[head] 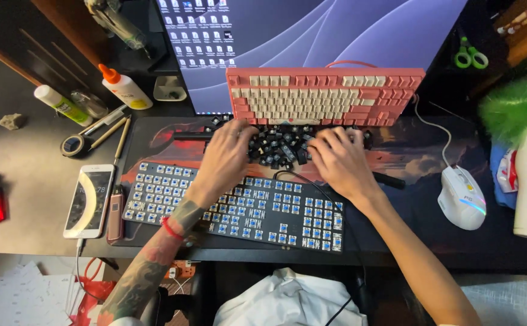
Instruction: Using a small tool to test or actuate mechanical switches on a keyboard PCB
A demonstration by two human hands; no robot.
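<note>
The monitor [311,36] fills the far side of my desk, and everything else I place from the stripped black keyboard [233,205] lying right in front of me, its blue switches bare. Under it and spreading past both ends is the dark desk mat [432,157]. Beyond it, propped against the monitor's foot, stands the pink and cream keyboard [324,95]. To its right, well apart, sits the white mouse [461,197]; to its left, just beside the edge, lie a slim reddish device and then my phone [89,200], screen up.

Between the black keyboard and the pink one is the heap of loose black keycaps [281,148], and both my hands are in it. My left hand [224,160] lies palm down over the heap's left side, fingers curled into the caps; my right hand [339,160] covers the right side the same way. I cannot tell whether either hand has actually pinched a cap or only rakes through them, as the fingertips are buried.

The risk I judge here is scatter: the heap is loose and sits on flat mat, so a careless sweep could push caps off towards the mouse or under the pink keyboard. The black cable [311,184] crossing the bare switches near my right wrist could also snag and drag the board.
</note>
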